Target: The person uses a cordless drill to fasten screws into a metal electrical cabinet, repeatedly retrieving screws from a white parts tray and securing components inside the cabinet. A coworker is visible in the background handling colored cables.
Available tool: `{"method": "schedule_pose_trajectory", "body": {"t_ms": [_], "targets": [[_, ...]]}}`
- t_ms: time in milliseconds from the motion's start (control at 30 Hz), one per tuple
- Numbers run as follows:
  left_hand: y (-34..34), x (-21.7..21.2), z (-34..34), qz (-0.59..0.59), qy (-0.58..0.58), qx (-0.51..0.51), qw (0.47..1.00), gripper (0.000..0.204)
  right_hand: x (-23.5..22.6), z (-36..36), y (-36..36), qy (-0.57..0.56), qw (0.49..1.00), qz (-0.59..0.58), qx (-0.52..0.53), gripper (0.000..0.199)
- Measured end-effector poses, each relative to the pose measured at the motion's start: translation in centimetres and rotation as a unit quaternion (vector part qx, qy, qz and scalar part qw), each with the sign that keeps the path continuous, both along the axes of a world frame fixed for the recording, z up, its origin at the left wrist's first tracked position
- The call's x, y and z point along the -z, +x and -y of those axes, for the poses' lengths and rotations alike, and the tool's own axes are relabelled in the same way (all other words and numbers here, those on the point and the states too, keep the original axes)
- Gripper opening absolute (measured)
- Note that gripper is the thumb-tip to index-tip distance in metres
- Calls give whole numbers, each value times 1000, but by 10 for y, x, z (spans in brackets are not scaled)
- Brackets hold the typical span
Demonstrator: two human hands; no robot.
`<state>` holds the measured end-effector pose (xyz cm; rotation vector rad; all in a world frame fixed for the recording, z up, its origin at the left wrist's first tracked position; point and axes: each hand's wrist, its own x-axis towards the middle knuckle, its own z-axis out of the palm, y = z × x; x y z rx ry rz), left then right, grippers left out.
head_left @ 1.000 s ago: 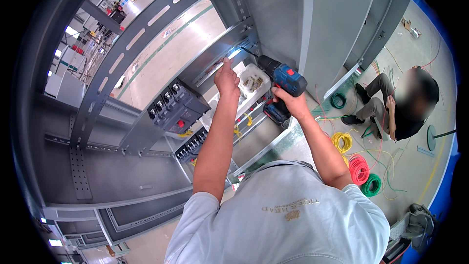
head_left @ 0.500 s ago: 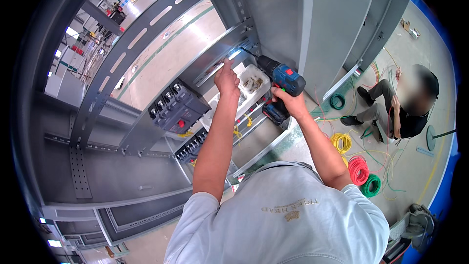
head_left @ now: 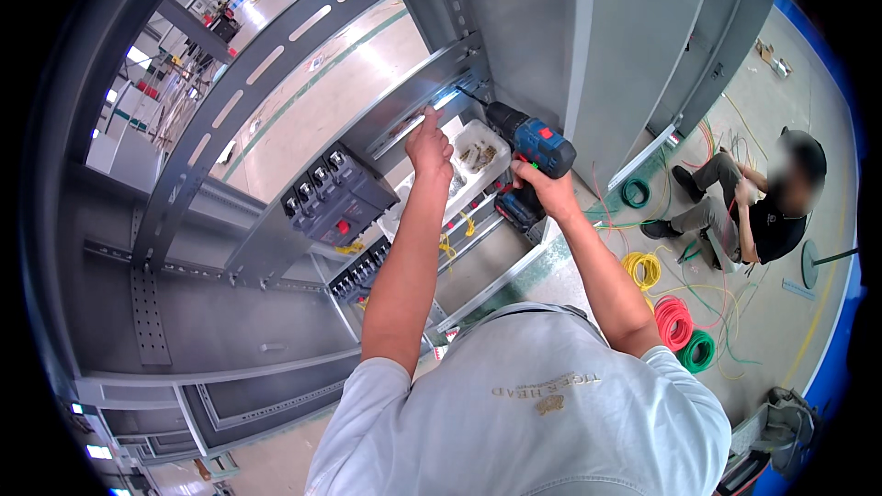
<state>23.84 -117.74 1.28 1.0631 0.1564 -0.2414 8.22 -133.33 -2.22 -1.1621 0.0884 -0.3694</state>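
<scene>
The right hand (head_left: 537,186) is closed around the grip of a blue and black cordless drill (head_left: 524,142), whose bit points up and left at a grey metal crossbar (head_left: 418,96) inside an open electrical cabinet; a small bright light shines where the bit meets the bar. The left hand (head_left: 429,145) is raised just beside it with the forefinger stretched up to the crossbar and the other fingers loosely curled — whether it pinches anything cannot be made out. Right behind both hands sits a clear plastic tray (head_left: 478,161) holding small brassy screws. Lower left of the hands a black breaker block (head_left: 338,195) with a red button is mounted on the frame, and below it runs a row of smaller black terminals (head_left: 360,273) with yellow wires. The cabinet is all grey sheet steel — slotted uprights (head_left: 266,64), a perforated strip (head_left: 147,308), and a tall plain side panel (head_left: 634,46). The floor is pale concrete with a green line, edged in blue at the right. On it lie coils of wire: yellow (head_left: 643,268), red (head_left: 673,321), green (head_left: 698,349), and a dark green ring (head_left: 635,192). Well apart to the right, another person (head_left: 753,211) in dark clothes sits on the floor among loose wires.
</scene>
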Motion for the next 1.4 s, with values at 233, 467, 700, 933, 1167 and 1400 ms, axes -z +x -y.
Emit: {"method": "schedule_pose_trajectory", "body": {"t_ms": [233,467,700,933,1167,1400], "targets": [[0,0,0,-2,-5,2,1000,39,-1,-2,0,2,1000,-5,7,21],[2,3,0,0,0,0,1000,40,-5,-4,-1,-3,1000,-5,9,20],[2,3,0,3,-2,3,1000,41,-3,-3,-1,-8,1000,-15,7,19],[2,3,0,2,-7,1,1000,41,-5,-3,-2,-7,1000,-2,5,19],[0,0,3,-3,-4,-8,1000,39,-3,-1,-1,-31,999,-16,14,19],[-1,-2,1,0,6,-1,1000,38,-1,-1,0,-78,996,-26,24,23]]}}
